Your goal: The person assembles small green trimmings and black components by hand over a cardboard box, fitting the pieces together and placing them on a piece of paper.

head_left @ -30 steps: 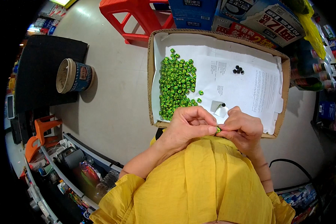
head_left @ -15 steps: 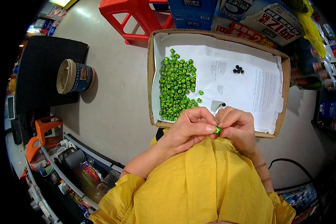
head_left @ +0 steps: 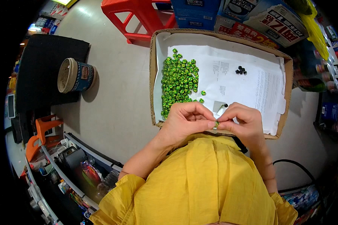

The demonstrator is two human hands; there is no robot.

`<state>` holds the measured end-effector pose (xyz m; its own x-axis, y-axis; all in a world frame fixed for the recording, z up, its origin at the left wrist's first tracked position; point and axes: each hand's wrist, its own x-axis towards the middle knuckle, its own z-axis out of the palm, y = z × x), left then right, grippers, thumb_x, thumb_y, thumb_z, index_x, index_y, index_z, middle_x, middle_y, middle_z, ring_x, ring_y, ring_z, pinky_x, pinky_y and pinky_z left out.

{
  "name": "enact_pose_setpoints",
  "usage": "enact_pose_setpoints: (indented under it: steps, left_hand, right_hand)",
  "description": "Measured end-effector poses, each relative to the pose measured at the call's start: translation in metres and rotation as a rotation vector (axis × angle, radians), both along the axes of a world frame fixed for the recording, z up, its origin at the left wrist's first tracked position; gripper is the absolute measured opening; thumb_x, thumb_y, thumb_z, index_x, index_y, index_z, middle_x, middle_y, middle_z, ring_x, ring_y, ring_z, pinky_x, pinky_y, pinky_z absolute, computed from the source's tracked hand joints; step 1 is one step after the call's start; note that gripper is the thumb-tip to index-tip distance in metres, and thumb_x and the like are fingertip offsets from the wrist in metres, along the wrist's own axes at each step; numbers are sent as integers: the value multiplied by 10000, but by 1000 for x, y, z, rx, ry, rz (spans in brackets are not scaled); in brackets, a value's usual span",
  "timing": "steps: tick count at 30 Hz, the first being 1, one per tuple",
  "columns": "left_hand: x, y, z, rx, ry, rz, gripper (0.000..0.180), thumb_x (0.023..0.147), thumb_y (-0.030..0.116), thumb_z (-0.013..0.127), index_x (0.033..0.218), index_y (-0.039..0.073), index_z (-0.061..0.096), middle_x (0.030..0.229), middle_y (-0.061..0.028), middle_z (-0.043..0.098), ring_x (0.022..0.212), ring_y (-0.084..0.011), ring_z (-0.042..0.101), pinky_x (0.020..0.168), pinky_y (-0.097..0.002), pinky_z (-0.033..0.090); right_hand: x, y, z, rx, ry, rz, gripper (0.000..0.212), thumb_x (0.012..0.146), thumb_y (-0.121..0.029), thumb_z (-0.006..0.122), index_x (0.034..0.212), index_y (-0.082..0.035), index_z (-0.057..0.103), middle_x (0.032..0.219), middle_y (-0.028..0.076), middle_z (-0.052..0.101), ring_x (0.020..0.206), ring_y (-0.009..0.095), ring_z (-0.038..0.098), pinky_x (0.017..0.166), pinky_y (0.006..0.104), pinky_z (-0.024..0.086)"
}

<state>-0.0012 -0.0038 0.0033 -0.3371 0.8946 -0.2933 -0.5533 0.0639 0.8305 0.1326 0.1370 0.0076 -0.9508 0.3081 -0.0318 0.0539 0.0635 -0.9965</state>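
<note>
My left hand and my right hand meet over the near edge of a shallow cardboard tray. A small green-and-yellow faceted piece is pinched between their thumbs and fingertips, mostly covered by them. Many similar pieces lie heaped along the tray's left side, and a stray one sits apart from the heap. Just beyond my fingertips is a small grey-white flat item, with a black piece at its right. Several small black pieces form a cluster farther back.
White printed paper lines the cardboard tray. Behind it stand a red plastic stool and blue cartons. A bucket stands left, near a black panel. A cluttered shelf is at lower left.
Both hands have moved slightly away from my body, over the tray's near edge, with the piece between them. The piece has turned and shows less of itself.
</note>
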Motion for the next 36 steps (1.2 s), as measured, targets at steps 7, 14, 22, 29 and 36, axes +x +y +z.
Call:
enact_pose_setpoints:
  steps: [7, 14, 22, 29, 36]
  left_hand:
    - [14, 1, -5, 220, 15, 172, 131, 725, -107, 636, 798, -3, 601, 857, -115, 606, 770, -154, 587, 696, -264, 493]
    - [11, -4, -7, 202, 188, 132, 134, 721, -122, 629, 795, -12, 611, 870, -123, 604, 775, -153, 588, 686, -260, 491]
    - [-1, -4, -15, 226, -328, -35, 103, 752, -65, 640, 840, -26, 604, 877, -108, 619, 743, -124, 596, 668, -230, 493]
    - [3, -4, -15, 228, -610, -85, 124, 771, -50, 626, 882, -17, 583, 883, -118, 624, 729, -156, 613, 687, -249, 513]
    - [-4, 0, -7, 146, -342, -11, 179, 745, -49, 659, 859, 12, 536, 832, -71, 608, 748, -133, 608, 687, -230, 501]
  right_hand:
    - [2, -27, -3, 238, 333, -332, 214, 685, 46, 696, 885, -11, 646, 750, 58, 593, 604, 155, 511, 566, 254, 404]
    - [1, -18, 0, 632, 404, -269, 165, 668, -3, 716, 799, -46, 626, 686, 45, 565, 588, 179, 481, 574, 286, 352]
    - [-9, -11, 2, 418, 401, -138, 180, 644, -35, 743, 784, -45, 630, 714, 53, 588, 599, 184, 502, 595, 282, 382]
    - [-6, -12, -8, -41, 337, -100, 200, 651, 13, 732, 829, 0, 643, 767, 54, 618, 664, 126, 524, 583, 231, 423]
    - [-5, -7, -1, -46, 214, -50, 193, 661, 18, 726, 833, -16, 646, 767, 56, 617, 617, 127, 522, 592, 231, 428]
